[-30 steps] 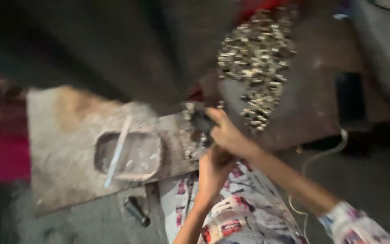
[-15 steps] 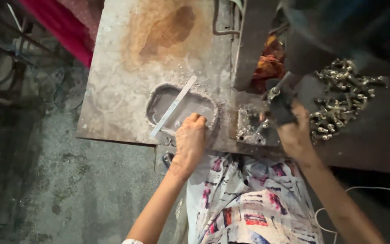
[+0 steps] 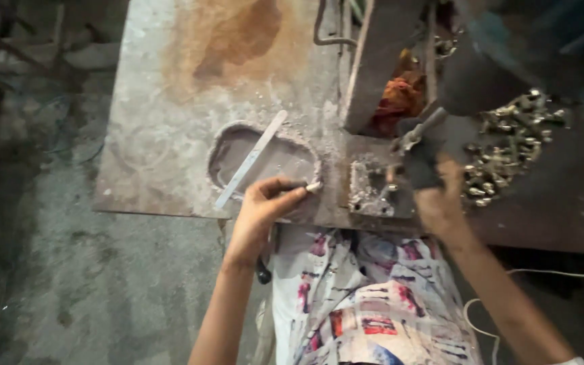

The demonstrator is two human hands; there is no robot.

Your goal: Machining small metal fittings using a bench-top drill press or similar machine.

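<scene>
My left hand (image 3: 259, 206) pinches a small metal piece (image 3: 313, 186), long axis pointing right; right hand (image 3: 439, 196) grips a dark lever handle (image 3: 422, 162) over the rusty tabletop (image 3: 170, 122).

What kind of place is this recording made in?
Probably a small metalworking shop: a worn, rust-stained steel worktable, a heap of small grey metal parts beside a dark machine body, and a bare concrete floor.
</scene>
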